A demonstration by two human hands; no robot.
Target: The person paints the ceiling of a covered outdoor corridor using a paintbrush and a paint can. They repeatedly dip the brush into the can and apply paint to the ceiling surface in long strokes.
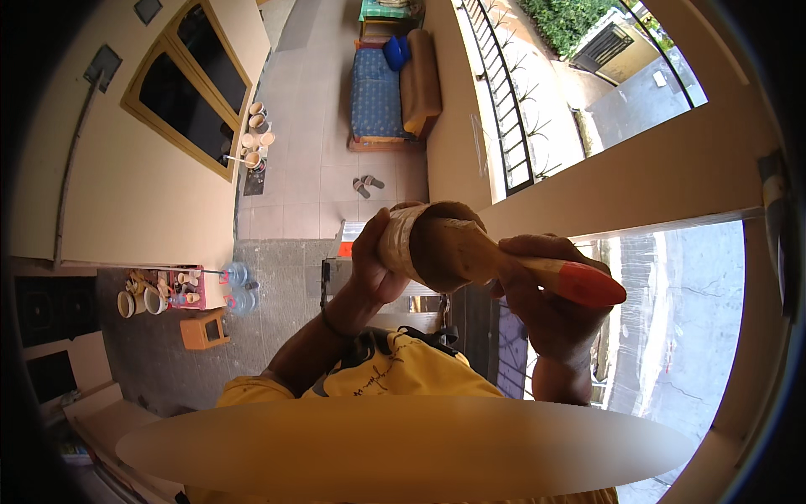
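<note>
A wide paintbrush (457,248) smeared with beige paint is held up in front of me, its wooden handle ending in a red tip (592,286). My right hand (537,302) is closed around the handle just behind the head. My left hand (378,260) grips the brush's beige bristle end (403,239), with the fingers wrapped over it. Both forearms come up from my yellow shirt (395,374). Whether the beige end is bare bristles or something wrapped around them is unclear.
Far below lie a tiled floor (311,151), a blue sofa (378,92), a pair of sandals (367,185), clay pots (256,134), water bottles (239,286) and an orange box (204,329). A beige wall with a dark window (185,92) stands left, a railing (504,109) and street right.
</note>
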